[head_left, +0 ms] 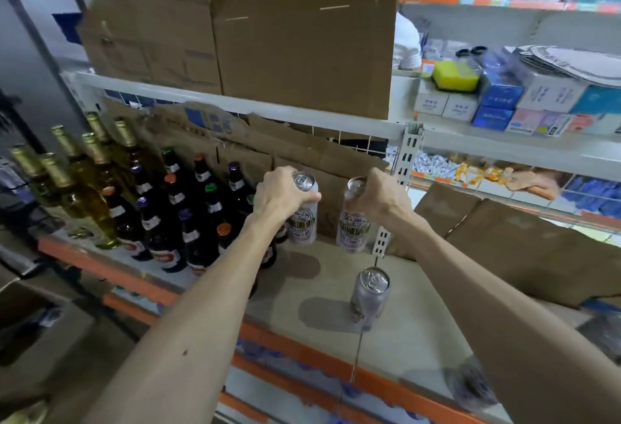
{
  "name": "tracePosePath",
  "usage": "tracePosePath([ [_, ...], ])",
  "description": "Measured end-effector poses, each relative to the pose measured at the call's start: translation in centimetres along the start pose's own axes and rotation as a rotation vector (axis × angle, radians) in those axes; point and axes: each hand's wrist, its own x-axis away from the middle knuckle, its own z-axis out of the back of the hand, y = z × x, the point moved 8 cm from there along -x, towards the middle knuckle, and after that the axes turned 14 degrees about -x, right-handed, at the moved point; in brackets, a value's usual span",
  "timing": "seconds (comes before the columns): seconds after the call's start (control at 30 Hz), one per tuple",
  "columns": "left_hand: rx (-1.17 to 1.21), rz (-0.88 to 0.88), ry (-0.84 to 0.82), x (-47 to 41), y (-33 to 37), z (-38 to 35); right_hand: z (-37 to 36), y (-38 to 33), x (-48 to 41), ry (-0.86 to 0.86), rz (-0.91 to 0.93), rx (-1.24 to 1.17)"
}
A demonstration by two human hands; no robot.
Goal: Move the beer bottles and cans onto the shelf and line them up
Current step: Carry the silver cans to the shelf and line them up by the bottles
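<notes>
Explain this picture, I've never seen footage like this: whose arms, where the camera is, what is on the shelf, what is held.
No machine here: a person's two bare arms, filmed by one wide-angle camera on their head, looking forward and down. The left hand grips one silver can near its top; the right hand grips a second can beside it. A third can stands on the shelf, nearer the camera. Beer bottles stand in rows to the left. Whether the held cans touch the shelf is unclear.
</notes>
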Motion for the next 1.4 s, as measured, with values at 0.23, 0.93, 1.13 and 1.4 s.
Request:
tracePosePath([
  [0.23, -0.016, -0.048, -0.124, -4.7, -1.1, -6.2, -4.5, 4.2, -2.2, 0.065, -0.174, 0.033],
  [0.93, 0.047, -0.125, -0.327, -8.4, -2.1, -14.5, -10.9, 8.1, -5.0, -0.021, -0.301, -0.035],
  [1.13, 0.071, -0.227, -0.372, -8.6, -1.6, -13.4, -10.5, 8.1, -5.2, -0.085, -0.302, -0.03],
  [1.4, -0.029, -0.272, -0.35, -8.5, -1.6, -12.7, -9.9, 8.2, -5.5, -0.127, -0.24, -0.037],
])
